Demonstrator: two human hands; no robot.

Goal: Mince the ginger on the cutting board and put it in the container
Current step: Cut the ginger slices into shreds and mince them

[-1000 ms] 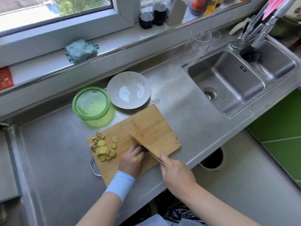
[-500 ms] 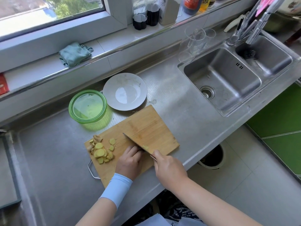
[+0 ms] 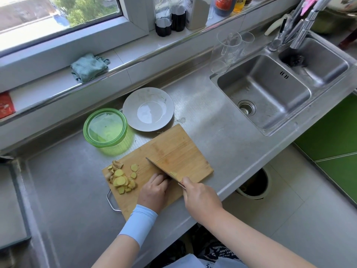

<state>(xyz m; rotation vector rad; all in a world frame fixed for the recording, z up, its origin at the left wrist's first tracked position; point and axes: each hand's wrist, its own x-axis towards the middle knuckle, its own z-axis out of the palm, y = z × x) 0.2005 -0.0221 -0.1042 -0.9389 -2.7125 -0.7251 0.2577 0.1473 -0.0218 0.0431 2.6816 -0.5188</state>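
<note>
The steel tabletop [image 3: 222,144] runs under the window, with a double sink [image 3: 280,89] sunk into its right end. A bamboo cutting board [image 3: 173,149] lies slantwise at the near edge, one corner hanging just past it. Behind the board's far corner sits a grey plate [image 3: 131,111], and just left of that, nearer the back edge, stands the green container [image 3: 105,128].

The right hand [image 3: 201,198] comes in from the near edge, fist wrapped round the handle of a knife [image 3: 160,167], forefinger laid out along the top of the blade. The blade stands on edge across the middle of the board. The left hand [image 3: 154,192], with a pale blue sleeve [image 3: 138,223] at the wrist, rests on the board with its knuckles against the blade's left face. Its fingers are tucked under, and I cannot tell what, if anything, they pinch.

The ginger slices [image 3: 121,178] lie heaped at the board's left end, well apart from the container. One small piece [image 3: 173,173] sits just right of the blade.

A clear jug [image 3: 229,49] by the sink carries pale lettering too faint to read.
</note>
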